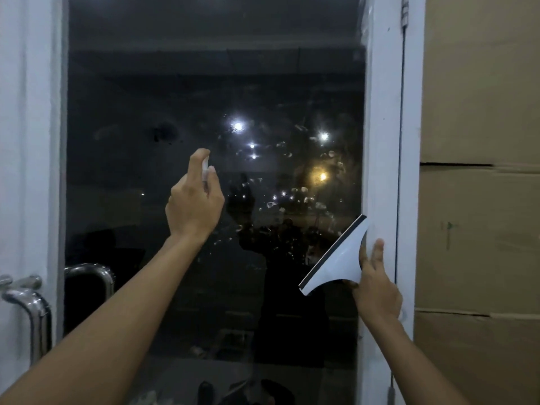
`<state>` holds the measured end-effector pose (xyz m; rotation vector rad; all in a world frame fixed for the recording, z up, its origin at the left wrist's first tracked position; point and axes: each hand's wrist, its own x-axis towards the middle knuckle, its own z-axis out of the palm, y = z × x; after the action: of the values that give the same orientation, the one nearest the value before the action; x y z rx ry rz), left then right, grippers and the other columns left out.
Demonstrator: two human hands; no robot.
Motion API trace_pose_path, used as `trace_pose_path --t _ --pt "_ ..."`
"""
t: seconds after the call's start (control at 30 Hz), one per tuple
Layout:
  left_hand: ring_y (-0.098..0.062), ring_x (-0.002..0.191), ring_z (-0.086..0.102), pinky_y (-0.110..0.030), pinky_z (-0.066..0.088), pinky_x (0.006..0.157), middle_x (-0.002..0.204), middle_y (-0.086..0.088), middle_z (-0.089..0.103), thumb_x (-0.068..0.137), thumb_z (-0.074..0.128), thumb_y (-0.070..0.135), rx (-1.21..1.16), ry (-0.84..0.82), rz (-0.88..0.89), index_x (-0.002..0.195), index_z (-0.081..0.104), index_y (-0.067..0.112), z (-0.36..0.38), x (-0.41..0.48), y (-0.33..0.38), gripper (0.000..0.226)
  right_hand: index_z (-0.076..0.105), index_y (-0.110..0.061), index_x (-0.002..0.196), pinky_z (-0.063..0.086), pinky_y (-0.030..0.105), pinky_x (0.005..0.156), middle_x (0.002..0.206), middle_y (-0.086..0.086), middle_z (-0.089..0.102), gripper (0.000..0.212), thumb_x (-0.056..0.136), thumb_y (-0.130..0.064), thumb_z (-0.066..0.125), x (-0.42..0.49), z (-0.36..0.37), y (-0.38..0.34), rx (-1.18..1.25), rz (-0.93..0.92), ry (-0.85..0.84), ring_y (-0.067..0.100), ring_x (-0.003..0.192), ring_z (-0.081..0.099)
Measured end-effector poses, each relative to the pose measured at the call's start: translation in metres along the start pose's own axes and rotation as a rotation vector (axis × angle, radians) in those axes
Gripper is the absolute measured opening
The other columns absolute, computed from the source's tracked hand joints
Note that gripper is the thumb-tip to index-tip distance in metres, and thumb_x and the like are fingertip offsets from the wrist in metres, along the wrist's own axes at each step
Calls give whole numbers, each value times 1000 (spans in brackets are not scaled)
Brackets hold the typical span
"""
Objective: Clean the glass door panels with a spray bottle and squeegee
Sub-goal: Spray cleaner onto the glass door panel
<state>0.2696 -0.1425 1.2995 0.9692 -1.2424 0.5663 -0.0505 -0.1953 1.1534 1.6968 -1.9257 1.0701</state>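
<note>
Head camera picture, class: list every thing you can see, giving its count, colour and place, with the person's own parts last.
glass door panel: one, dark and reflective, centre, speckled with droplets at mid-right
door frame: one, white, around the glass
door handles: two, silver metal, lower left
cardboard boxes: stacked, count unclear, brown, right edge
spray bottle: one, white, mostly hidden in the left hand, before the glass
squeegee: one, white with a dark blade, tilted, lower right by the frame
left hand: one, raised at centre, gripping the spray bottle
right hand: one, lower right, holding the squeegee
</note>
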Motion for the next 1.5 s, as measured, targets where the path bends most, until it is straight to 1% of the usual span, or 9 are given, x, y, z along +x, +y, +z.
trace_pose_path --t 0.2,0.27,0.57,0.73,0.93,1.17,1.4,1.47,1.5 --pt "-6 56 50 -20 31 46 66 5 52 104 41 29 -18 -2 66 135 43 29 23 -3 44 30 -7 -32 155 23 14 41 162 0 -15 99 88 -16 66 -1 -6 7 -33 -13 -20 4 50 42" --pt "-10 56 51 -21 32 47 67 3 54 104 42 29 -11 -10 73 134 44 29 31 -9 53 29 -7 -32 155 23 14 41 162 0 -14 99 88 -17 66 0 -7 9 -30 -19 -25 4 51 42" --pt "-15 56 56 -25 36 48 67 1 57 104 43 27 -9 -95 18 128 42 30 47 -39 49 24 -2 -31 155 14 15 40 163 0 -7 91 90 -8 56 4 -8 16 -68 -51 -24 2 45 32" --pt "-13 51 54 -23 33 43 62 0 55 103 43 25 -3 -155 -25 121 43 28 47 -45 39 18 -5 -30 155 24 13 42 163 0 -9 93 92 -14 60 4 -10 16 -35 -64 -32 3 51 41" --pt "-16 51 57 -23 33 42 61 -1 57 103 42 28 -15 -104 -146 118 40 29 40 -47 20 15 -3 -31 155 17 15 41 163 -1 -7 88 93 -12 56 3 -12 17 -66 -61 -31 2 48 36" --pt "-10 47 50 -20 27 42 56 0 52 103 42 30 -37 -47 -81 129 42 32 41 -49 34 25 -5 -31 155 18 14 42 163 -1 -8 91 92 -18 60 3 -12 17 -48 -73 -26 2 50 37" --pt "-11 49 53 -21 33 43 58 1 54 103 43 31 -48 -116 -39 132 41 34 37 -45 38 29 18 -28 155 23 17 43 163 -1 7 74 93 -12 57 1 -17 24 7 -124 35 5 49 40" --pt "-11 49 54 -21 33 43 58 3 54 103 43 33 -37 -151 -35 133 41 36 34 -46 37 30 35 -20 150 25 19 44 158 4 27 64 91 -10 60 -3 -18 24 52 -118 93 10 49 43" --pt "-10 49 54 -21 33 43 58 4 54 103 43 34 -34 -168 -37 133 41 37 33 -45 35 31 45 -14 143 26 20 44 149 9 44 58 89 -8 63 -5 -19 23 102 -124 130 12 49 43"
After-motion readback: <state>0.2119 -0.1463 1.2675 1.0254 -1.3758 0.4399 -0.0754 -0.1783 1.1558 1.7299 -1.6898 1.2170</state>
